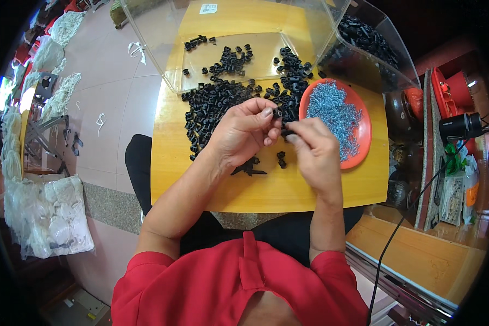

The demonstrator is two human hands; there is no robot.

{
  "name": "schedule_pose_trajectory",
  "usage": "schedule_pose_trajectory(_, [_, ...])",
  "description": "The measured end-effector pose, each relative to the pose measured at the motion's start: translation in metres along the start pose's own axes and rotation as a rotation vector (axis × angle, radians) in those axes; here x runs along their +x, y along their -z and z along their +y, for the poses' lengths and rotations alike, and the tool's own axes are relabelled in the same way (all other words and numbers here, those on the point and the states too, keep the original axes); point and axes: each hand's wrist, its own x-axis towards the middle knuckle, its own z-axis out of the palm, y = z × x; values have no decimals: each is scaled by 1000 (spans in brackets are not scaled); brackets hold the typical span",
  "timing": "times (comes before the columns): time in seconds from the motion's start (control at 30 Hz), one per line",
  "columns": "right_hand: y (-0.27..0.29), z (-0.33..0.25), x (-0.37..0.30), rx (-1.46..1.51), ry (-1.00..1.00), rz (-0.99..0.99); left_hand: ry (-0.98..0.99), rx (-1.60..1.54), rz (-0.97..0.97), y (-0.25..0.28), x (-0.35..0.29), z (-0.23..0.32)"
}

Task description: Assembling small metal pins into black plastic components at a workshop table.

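Over the middle of the yellow table [228, 195], my left hand [247, 125] pinches a small black plastic part [277, 113] between thumb and forefinger. My right hand [312, 144] is close beside it, its fingers drawn together at a dark spot; what they grip is hidden. A wide heap of small black plastic parts [201, 108] spreads behind and left of my hands. To the right, a red oval plate [365, 133] holds many tiny silvery-blue metal pieces [334, 111]. A few longer black pieces [250, 167] lie below my left wrist.
A clear plastic box [171, 73] rests at the table's back with black parts in it. Another clear bin [402, 54], filled with black pieces, stands at the back right. Shelves with jars [401, 117] border the right side. White bundles in plastic [51, 217] are at the left.
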Motion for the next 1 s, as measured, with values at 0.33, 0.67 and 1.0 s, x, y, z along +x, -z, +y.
schedule_pose_trajectory(0.33, [26,11,-2,424,-74,180,209,-134,-99,-4,-1,-17])
schedule_pose_trajectory(0.67, [24,-2,-7,715,-401,88,154,-3,-46,-5,-3,-21])
schedule_pose_trajectory(1.0, [21,-5,-4,755,-468,17,125,141,-36,-9,-4,-22])
